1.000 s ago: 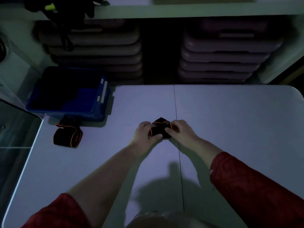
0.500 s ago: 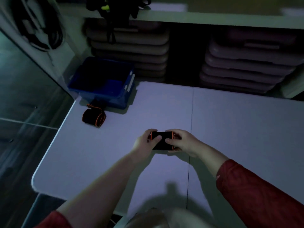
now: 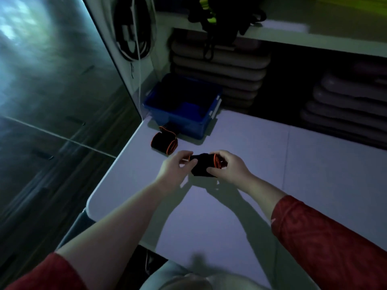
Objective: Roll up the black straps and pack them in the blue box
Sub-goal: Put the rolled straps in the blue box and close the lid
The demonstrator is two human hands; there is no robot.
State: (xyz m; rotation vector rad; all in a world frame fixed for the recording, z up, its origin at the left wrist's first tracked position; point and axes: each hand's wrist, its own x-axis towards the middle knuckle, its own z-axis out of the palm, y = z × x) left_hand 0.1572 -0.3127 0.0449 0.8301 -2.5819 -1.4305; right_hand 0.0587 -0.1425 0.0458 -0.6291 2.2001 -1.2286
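Strap roll (image 3: 202,166) gripped between left hand (image 3: 175,168) and right hand (image 3: 228,167).

Rolled strap (image 3: 202,167), matt black woven cloth with orange stitched edging, gripped by bare left hand (image 3: 174,168) and right hand (image 3: 229,168). Second rolled strap (image 3: 164,143), same matt cloth. Blue box (image 3: 178,120), smooth, faintly glossy plastic. Table (image 3: 314,164), smooth matt pale plastic-like top. Sleeve (image 3: 326,237), red patterned knit cloth. Floor (image 3: 41,101), glossy, reflective.
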